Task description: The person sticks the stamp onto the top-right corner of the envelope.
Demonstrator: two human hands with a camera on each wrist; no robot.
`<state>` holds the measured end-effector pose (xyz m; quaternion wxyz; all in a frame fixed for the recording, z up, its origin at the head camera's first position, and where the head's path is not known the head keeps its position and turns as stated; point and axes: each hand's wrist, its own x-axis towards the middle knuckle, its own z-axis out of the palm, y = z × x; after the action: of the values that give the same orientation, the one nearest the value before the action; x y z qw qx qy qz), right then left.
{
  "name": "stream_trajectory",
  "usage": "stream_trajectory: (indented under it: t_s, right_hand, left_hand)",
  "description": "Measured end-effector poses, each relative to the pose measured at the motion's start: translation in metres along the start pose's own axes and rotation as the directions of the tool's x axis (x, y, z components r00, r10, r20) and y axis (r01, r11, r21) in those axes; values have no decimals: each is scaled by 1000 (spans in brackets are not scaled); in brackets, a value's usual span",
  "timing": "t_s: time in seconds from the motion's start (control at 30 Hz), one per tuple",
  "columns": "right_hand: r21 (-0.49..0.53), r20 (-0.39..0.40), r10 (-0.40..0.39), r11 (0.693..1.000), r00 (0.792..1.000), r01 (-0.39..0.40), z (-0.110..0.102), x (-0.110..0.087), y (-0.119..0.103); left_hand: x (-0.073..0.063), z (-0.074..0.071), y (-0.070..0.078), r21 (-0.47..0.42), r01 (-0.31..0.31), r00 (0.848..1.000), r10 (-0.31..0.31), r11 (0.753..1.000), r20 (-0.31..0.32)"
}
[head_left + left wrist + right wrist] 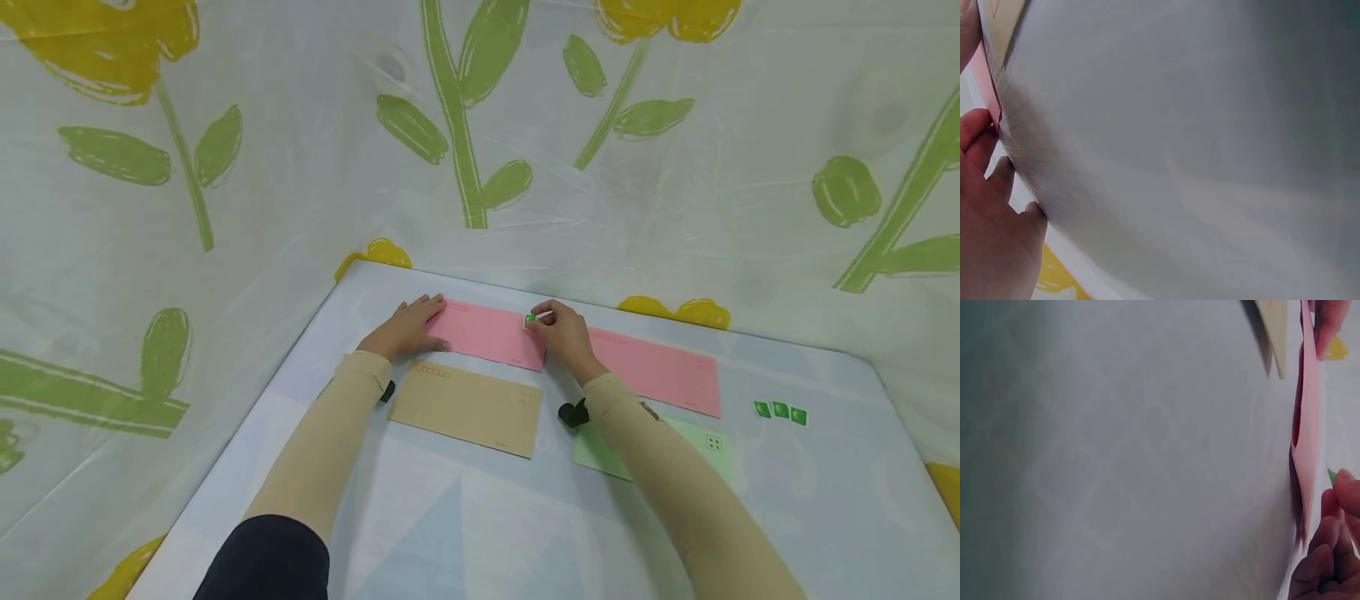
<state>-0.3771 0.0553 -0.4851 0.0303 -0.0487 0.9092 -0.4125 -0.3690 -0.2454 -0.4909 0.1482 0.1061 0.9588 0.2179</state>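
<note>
A pale worktop [420, 517] carries everything. On it lie four envelopes: a pink envelope [483, 333] at the far left, a second pink envelope [667, 371] to its right, a brown envelope [465, 408] nearer the person, and a light green envelope [596, 448] partly hidden under the right forearm.

The left hand [408, 327] rests at the left end of the far-left pink envelope, its grip unclenched, fingers spread and thumb by the near edge, apparently steadying the paper. The right hand [564, 333] is at that envelope's right end, its grip pinching a small green stamp sticker [530, 321] between thumb and fingertips, over the upper right corner. Whether the sticker touches the paper yet cannot be told.

Smallest are three more green stickers [781, 411] in a row on the worktop, well to the right of the envelopes.

The step in hand looks like setting a stamp on the far-left pink envelope. The next move seems to call for squaring the sticker to the corner, pressing it flat and letting go, with the left hand keeping the envelope from sliding; a skewed edge is the likeliest slip.
</note>
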Motion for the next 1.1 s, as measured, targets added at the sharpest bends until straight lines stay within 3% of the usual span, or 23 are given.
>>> stream_trajectory:
  t_s: [0.67, 1.1]
  right_hand:
    - [-134, 41, -3, 991, 999, 8, 6, 4, -2]
    - [-164, 44, -5, 986, 999, 12, 11, 8, 1]
  left_hand:
    - [3, 2, -2, -10, -4, 1000, 4, 1000, 3]
    - [2, 2, -2, -5, -4, 1000, 4, 1000, -3]
